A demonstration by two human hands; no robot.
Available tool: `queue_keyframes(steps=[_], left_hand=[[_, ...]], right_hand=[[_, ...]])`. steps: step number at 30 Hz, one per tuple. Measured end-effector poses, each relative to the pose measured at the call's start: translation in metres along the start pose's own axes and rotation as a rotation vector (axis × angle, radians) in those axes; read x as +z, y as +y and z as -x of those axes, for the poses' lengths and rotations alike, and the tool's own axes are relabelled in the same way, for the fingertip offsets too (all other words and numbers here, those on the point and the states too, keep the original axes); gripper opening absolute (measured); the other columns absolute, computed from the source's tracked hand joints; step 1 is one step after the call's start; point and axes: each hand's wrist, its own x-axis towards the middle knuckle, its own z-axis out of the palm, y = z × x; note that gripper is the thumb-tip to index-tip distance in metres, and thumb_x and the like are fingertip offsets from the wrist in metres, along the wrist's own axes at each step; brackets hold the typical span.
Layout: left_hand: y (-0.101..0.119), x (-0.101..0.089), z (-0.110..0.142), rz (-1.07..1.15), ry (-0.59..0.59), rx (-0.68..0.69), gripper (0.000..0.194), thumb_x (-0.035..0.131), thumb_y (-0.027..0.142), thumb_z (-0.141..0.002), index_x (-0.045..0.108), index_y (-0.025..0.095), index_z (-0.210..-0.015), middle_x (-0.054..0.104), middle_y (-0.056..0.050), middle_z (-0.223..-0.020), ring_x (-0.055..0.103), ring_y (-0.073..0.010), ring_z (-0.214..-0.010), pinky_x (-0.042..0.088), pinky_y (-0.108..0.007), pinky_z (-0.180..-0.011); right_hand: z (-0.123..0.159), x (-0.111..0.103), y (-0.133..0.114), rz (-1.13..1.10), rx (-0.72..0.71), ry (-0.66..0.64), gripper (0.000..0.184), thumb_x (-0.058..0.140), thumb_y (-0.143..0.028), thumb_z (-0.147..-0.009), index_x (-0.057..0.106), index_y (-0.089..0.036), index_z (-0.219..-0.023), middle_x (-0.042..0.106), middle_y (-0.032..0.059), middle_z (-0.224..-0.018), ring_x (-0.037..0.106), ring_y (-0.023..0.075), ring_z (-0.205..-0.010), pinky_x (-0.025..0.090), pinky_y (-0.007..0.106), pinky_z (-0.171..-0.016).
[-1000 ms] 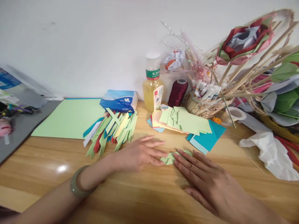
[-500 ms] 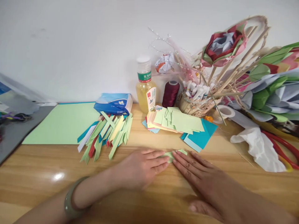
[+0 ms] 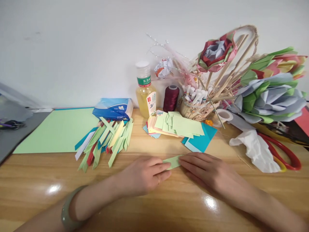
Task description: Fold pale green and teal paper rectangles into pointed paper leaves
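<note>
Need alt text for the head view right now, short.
Left hand and right hand press a folded light green paper piece flat on a wooden table. Behind lie folded paper strips, stacked paper squares and a bottle.

Bare wooden table [image 3: 154,206] lies open in front and to the left near edge. Behind: pile of paper strips [image 3: 106,141] left, stack of paper squares [image 3: 178,127] centre, crumpled tissue [image 3: 256,149] and red scissors [image 3: 285,154] right. Narrow gap between strips and squares.
</note>
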Motion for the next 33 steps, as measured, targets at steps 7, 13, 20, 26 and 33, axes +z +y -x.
queue_keyframes(steps=[7, 13, 20, 26, 33], left_hand=[[-0.014, -0.002, -0.003, 0.202, -0.04, -0.067, 0.032, 0.038, 0.009, -0.093, 0.059, 0.01, -0.117, 0.063, -0.007, -0.12, 0.053, -0.0217, -0.11, 0.047, -0.035, -0.092], [-0.021, -0.006, -0.001, 0.174, -0.36, -0.129, 0.044, 0.04, 0.009, -0.092, 0.045, 0.024, -0.133, 0.045, 0.003, -0.14, 0.022, -0.0247, -0.138, 0.02, -0.049, -0.112], [-0.017, -0.01, 0.0, 0.125, -0.375, -0.148, 0.039, 0.041, 0.018, -0.096, 0.041, 0.026, -0.135, 0.043, 0.003, -0.141, 0.021, -0.0231, -0.139, 0.008, -0.052, -0.113], [-0.015, -0.009, 0.001, 0.075, -0.332, -0.107, 0.037, 0.037, 0.021, -0.098, 0.04, 0.025, -0.135, 0.042, 0.004, -0.142, 0.022, -0.0222, -0.138, 0.005, -0.049, -0.114], [-0.012, -0.009, 0.001, 0.077, -0.327, -0.141, 0.037, 0.038, 0.016, -0.096, 0.043, 0.025, -0.132, 0.045, 0.004, -0.14, 0.021, -0.0233, -0.139, 0.009, -0.051, -0.113]], right_hand=[[0.005, 0.01, 0.003, 0.034, -0.03, -0.079, 0.033, 0.04, -0.012, -0.094, 0.055, -0.008, -0.123, 0.055, 0.0133, -0.13, 0.051, 0.0215, -0.12, 0.05, 0.034, -0.095], [-0.001, 0.007, 0.0, 0.144, -0.078, 0.006, 0.031, 0.04, -0.014, -0.094, 0.058, -0.008, -0.118, 0.063, 0.0094, -0.121, 0.053, 0.0248, -0.118, 0.048, 0.043, -0.096], [0.003, 0.012, -0.018, 0.276, 0.02, 0.13, 0.026, 0.042, -0.012, -0.092, 0.066, -0.012, -0.104, 0.07, 0.0059, -0.107, 0.06, 0.0221, -0.107, 0.032, 0.047, -0.107], [0.0, 0.014, -0.022, 0.321, 0.041, 0.099, 0.031, 0.038, -0.013, -0.092, 0.063, -0.013, -0.111, 0.07, 0.0097, -0.102, 0.061, 0.0224, -0.1, 0.045, 0.044, -0.093], [-0.005, 0.009, -0.028, 0.305, 0.048, 0.071, 0.032, 0.035, -0.011, -0.088, 0.065, -0.007, -0.099, 0.068, 0.0134, -0.093, 0.063, 0.0264, -0.09, 0.05, 0.049, -0.087]])
